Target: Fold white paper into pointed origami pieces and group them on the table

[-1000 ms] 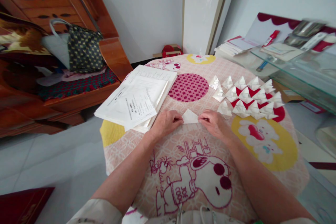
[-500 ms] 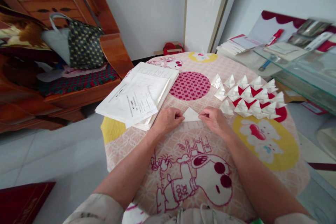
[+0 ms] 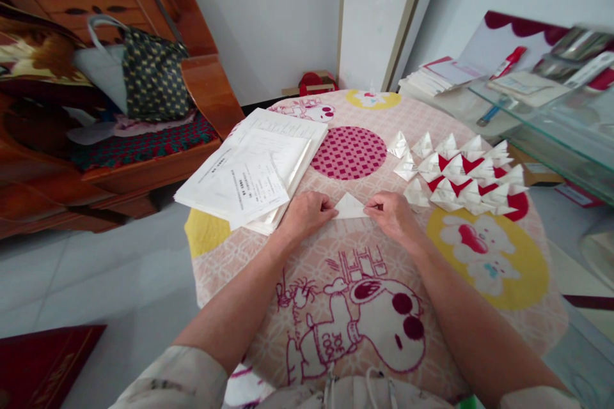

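A small white sheet of paper folded into a triangle [image 3: 350,207] lies low over the tablecloth, its point facing away from me. My left hand [image 3: 309,212] pinches its left corner between thumb and fingers. The right corner is pinched the same way by my right hand [image 3: 391,214]. Just left of my left hand is a stack of printed papers [image 3: 259,166] with a smaller loose sheet on top. Beyond my right hand, several folded paper pieces [image 3: 453,169] stand in rows with their peaks up; the closest one sits beside my right fingers.
The patterned cloth [image 3: 355,255] covers a rounded table. On the right stands a glass shelf [image 3: 551,121] bearing pens and a metal container, with more paper [image 3: 432,80] behind it. A wooden bench [image 3: 192,153] holding a dotted bag [image 3: 156,77] is at the left.
Both hands keep their pinch on the folded paper triangle, nearly unmoved. The view has shifted slightly; otherwise the paper stack and standing folded pieces are as before.
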Motion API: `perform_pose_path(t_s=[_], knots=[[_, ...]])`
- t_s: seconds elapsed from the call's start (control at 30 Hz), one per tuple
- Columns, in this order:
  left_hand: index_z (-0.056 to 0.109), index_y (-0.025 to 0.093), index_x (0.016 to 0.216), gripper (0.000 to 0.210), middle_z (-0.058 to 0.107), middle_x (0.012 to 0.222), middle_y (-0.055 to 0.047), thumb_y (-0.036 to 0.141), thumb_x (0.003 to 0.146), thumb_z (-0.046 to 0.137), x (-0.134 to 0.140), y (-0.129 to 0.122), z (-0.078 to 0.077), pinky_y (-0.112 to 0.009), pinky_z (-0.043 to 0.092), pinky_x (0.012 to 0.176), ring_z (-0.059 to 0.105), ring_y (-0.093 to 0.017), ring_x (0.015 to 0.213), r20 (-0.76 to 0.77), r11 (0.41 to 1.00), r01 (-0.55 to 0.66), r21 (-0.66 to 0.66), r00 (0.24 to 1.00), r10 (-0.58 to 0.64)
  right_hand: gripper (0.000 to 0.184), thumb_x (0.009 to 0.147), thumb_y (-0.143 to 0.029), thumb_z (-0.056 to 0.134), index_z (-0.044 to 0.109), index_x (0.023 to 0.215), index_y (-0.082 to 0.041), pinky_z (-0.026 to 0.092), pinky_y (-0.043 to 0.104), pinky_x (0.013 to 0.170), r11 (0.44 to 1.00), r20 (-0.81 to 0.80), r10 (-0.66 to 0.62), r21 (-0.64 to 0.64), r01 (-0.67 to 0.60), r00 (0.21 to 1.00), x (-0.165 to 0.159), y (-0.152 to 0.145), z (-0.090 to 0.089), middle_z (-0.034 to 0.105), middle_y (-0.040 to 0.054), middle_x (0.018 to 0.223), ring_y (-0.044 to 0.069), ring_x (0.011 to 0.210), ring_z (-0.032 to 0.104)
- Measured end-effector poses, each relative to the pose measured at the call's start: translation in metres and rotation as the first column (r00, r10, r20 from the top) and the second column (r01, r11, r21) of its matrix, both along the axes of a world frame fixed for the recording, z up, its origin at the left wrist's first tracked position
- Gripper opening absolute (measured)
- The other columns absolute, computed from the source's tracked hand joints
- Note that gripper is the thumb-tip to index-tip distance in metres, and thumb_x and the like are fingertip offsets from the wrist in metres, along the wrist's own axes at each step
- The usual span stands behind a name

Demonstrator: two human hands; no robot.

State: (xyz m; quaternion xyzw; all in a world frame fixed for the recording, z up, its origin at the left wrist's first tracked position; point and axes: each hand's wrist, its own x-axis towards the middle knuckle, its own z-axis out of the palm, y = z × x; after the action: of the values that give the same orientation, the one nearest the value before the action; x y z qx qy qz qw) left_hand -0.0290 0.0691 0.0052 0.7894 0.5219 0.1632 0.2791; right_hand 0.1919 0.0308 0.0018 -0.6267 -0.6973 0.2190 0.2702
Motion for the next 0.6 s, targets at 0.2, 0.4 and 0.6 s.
perform_pose_path(t_s=[0.2, 0.4, 0.6], knots=[[0.069, 0.017, 0.070, 0.015, 0.065, 0.067, -0.002, 0.026, 0.081, 0.065, 0.0005, -0.0009, 0.0012, -0.028, 0.034, 0.062, 0.053, -0.014, 0.062, -0.064, 1.000, 0.010, 0.012, 0.998, -0.009, 0.013, 0.078, -0.013, 0.065, 0.072, 0.068, -0.015, 0.041, 0.027, 0.064, 1.000, 0.005, -0.001, -0.013, 0.001, 1.000, 0.0002, 0.0013, -0.0005, 0.071, 0.0051, 0.071, 0.017, 0.068, 0.062], [0.069, 0.017, 0.070, 0.016, 0.067, 0.070, -0.003, 0.027, 0.082, 0.066, 0.0001, 0.0002, -0.0023, -0.028, 0.034, 0.062, 0.053, -0.014, 0.063, -0.108, 0.998, 0.026, 0.062, 0.994, -0.020, 0.012, 0.077, -0.013, 0.066, 0.073, 0.067, -0.015, 0.039, 0.027, 0.062, 0.999, 0.004, -0.024, -0.021, 0.024, 1.000, -0.0013, 0.0013, 0.0006, 0.070, 0.0041, 0.069, 0.016, 0.066, 0.061], [0.069, 0.017, 0.070, 0.016, 0.066, 0.069, -0.002, 0.027, 0.082, 0.066, 0.0002, 0.0008, -0.0053, -0.029, 0.034, 0.062, 0.052, -0.014, 0.063, -0.106, 0.996, 0.034, 0.084, 0.994, -0.025, 0.012, 0.077, -0.011, 0.066, 0.072, 0.067, -0.014, 0.038, 0.026, 0.061, 0.998, -0.011, -0.045, -0.037, 0.044, 0.999, -0.0025, 0.0008, 0.0015, 0.069, 0.0035, 0.067, 0.015, 0.064, 0.059]])
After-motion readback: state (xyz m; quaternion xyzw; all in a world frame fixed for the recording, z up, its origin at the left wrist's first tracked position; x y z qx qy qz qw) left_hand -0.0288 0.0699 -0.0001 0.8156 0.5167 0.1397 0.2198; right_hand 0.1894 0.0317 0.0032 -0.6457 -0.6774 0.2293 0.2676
